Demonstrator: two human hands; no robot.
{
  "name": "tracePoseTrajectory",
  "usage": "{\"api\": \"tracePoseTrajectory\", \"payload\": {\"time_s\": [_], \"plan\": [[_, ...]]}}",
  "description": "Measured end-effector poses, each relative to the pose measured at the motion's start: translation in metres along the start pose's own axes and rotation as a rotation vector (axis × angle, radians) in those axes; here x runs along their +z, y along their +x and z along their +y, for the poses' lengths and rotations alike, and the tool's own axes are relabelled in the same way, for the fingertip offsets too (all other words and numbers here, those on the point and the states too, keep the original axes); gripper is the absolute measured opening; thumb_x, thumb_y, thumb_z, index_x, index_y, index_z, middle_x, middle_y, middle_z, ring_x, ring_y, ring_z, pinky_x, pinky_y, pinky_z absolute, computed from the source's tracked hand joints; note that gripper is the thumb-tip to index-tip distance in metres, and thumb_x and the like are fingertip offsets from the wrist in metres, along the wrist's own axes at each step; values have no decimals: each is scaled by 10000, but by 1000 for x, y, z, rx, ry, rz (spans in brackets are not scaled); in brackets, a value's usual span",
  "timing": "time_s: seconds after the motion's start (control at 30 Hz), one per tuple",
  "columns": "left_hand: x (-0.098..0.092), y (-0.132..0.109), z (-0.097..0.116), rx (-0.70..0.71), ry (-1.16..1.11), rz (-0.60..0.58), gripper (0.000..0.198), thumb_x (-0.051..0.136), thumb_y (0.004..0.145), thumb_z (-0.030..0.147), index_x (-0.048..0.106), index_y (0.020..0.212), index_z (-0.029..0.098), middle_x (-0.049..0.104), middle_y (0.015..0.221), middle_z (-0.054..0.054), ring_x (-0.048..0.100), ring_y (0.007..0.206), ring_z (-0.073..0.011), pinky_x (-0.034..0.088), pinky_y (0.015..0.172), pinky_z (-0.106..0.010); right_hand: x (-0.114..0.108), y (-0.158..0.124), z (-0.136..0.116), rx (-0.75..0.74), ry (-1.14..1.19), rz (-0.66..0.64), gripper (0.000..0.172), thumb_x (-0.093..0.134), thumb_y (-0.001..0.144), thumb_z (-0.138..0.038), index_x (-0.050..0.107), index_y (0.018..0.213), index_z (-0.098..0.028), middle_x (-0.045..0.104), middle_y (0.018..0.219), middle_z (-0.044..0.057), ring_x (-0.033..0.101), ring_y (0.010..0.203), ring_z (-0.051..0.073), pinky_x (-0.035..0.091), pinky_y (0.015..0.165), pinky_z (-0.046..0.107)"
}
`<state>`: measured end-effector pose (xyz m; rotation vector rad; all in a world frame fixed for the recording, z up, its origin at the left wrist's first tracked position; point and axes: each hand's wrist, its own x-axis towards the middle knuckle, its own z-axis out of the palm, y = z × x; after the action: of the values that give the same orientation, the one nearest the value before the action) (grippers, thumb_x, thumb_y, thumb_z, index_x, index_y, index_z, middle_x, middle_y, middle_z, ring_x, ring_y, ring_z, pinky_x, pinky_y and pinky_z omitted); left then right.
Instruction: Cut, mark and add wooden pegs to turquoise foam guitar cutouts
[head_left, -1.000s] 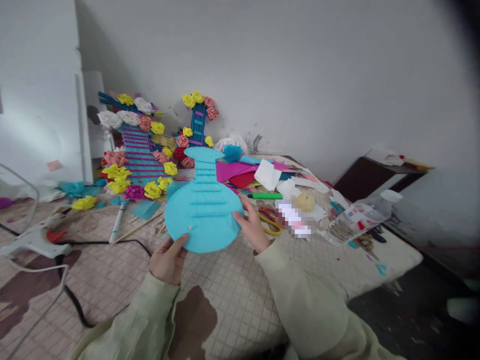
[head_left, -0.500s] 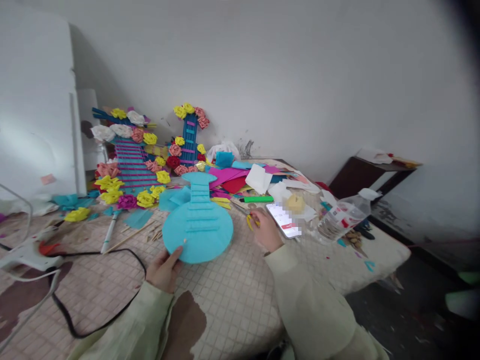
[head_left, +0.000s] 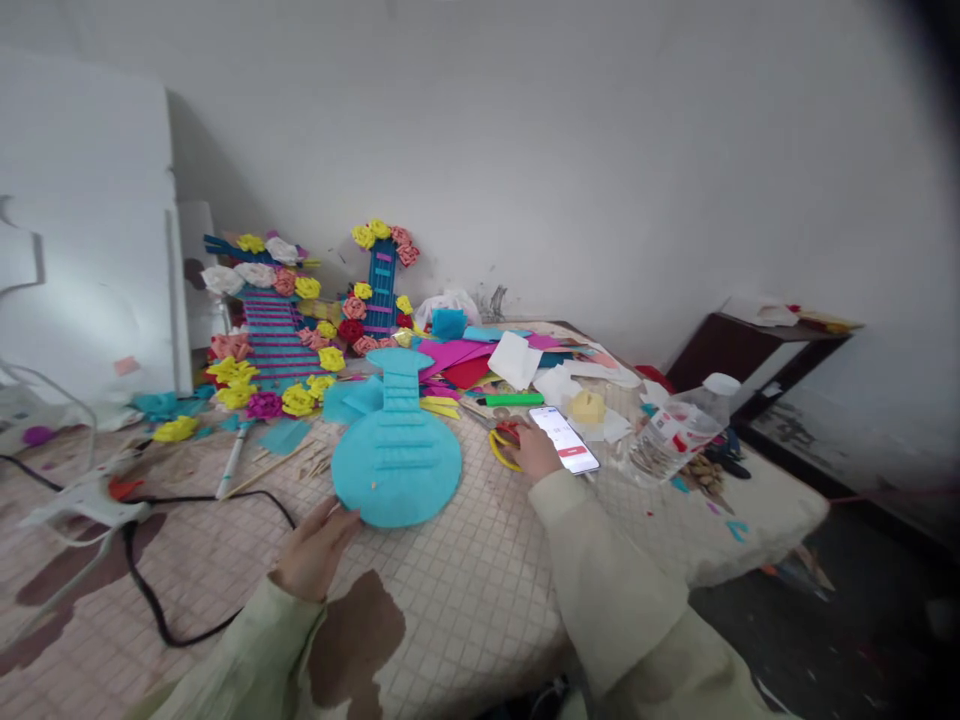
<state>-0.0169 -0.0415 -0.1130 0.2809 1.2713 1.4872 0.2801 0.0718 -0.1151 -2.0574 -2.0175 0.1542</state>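
A turquoise guitar-shaped paper cut-out (head_left: 396, 450) lies flat on the checked tablecloth (head_left: 465, 590). My left hand (head_left: 315, 548) rests at its lower left edge, fingers loosely curled and touching the rim. Farther right, my right hand (head_left: 534, 450) lies over yellow-handled scissors (head_left: 502, 446), right beside a phone (head_left: 564, 439) with a lit screen. Its fingers curl onto the scissors' handles.
Two blue stick structures with paper roses (head_left: 277, 320) stand at the back left. Coloured paper sheets (head_left: 465, 355), a green marker (head_left: 514, 400), a plastic bottle (head_left: 679, 428), a glue gun (head_left: 82, 498) with black cord and a dark side table (head_left: 757, 345) surround the work area.
The cut-out went from held up in both hands to lying flat. My right hand let go of it and moved right to the scissors.
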Motion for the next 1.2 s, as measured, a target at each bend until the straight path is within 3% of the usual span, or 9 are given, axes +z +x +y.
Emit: {"api": "tracePoseTrajectory", "payload": {"time_s": [0.1,0.23,0.37,0.47,0.63,0.87,1.03,1.2], "plan": [[-6,-10,6,45,-24,43,296,672,435,159,526,688,205,601,701,-17,491,1099,-290,337,1013,-470,-4,2,1,-32,12,-14,390,623,760,-257,553,1119,-122,603,993,128,566,922,226,395,770,272],[0,-27,10,174,15,57,531,718,369,203,539,865,264,567,945,21,369,1216,-288,234,1069,-455,-13,-4,-1,-74,11,11,248,580,794,-211,604,1030,-137,612,985,110,547,942,215,378,786,264],[11,-40,2,320,206,-140,568,733,433,291,552,971,252,553,1088,-14,427,1152,-259,316,1003,-408,-20,-11,-2,-60,-13,56,276,524,840,-241,566,1094,-140,563,1071,141,480,1047,242,360,835,301],[20,-47,-9,307,280,-279,496,726,496,326,576,955,215,572,1095,-41,461,1114,-236,364,943,-351,-18,-12,-1,-58,-28,2,430,658,733,-355,556,1100,-155,563,1063,126,508,1006,251,385,806,305],[27,-59,-19,278,317,-360,406,690,558,360,586,912,190,605,1025,-52,506,1030,-210,425,785,-290,-8,-5,-2,-53,-39,-46,399,664,731,-326,567,1056,-117,559,1089,151,541,996,244,387,817,290],[17,-70,-30,223,398,-468,328,636,624,370,586,877,168,618,792,-40,541,787,-159,422,646,-254,-10,11,3,-44,22,-112,507,733,646,-313,564,1103,-173,630,1019,95,577,958,230,403,743,248],[12,-76,-44,188,452,-634,277,594,689,365,587,893,177,610,768,-36,531,758,-145,409,641,-248,-14,14,3,-17,91,-156,364,740,601,-326,658,914,-158,664,882,78,598,868,235,407,676,248],[18,-77,-44,182,459,-666,249,589,696,355,602,867,175,611,753,-36,535,742,-145,413,640,-254,-25,9,2,3,292,-210,186,690,636,-336,676,697,-161,635,623,32,602,695,188,408,577,226]]}}
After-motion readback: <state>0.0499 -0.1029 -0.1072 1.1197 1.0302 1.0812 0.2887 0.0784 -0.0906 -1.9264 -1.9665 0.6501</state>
